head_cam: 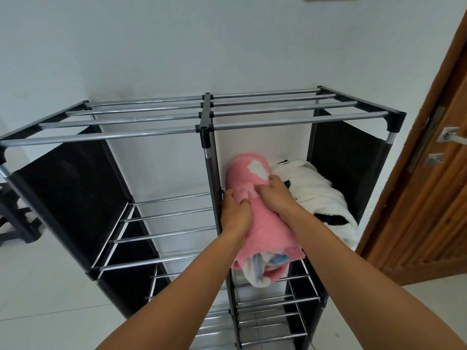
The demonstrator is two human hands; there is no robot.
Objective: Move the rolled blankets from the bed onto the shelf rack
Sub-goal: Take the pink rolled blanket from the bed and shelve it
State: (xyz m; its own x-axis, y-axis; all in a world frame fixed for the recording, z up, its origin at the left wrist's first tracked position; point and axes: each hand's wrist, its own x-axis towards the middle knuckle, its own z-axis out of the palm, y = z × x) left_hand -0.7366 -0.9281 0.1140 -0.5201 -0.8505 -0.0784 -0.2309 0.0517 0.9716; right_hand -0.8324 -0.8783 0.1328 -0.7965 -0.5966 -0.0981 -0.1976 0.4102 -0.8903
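A pink rolled blanket (265, 223) lies lengthwise on the upper right shelf of the metal shelf rack (204, 122), its near end sticking out over the front bar. My left hand (235, 210) grips its left side and my right hand (273, 195) presses on its top. Beside it on the right, on the same shelf, lies a white blanket with black patches (318, 193). The bed is out of view.
The rack has black fabric side panels and bare tube shelves on the left (161, 223) and lower down. A wooden door (429, 185) with a metal handle stands at the right. A dark stool or stand (15, 218) sits on the tiled floor at the far left.
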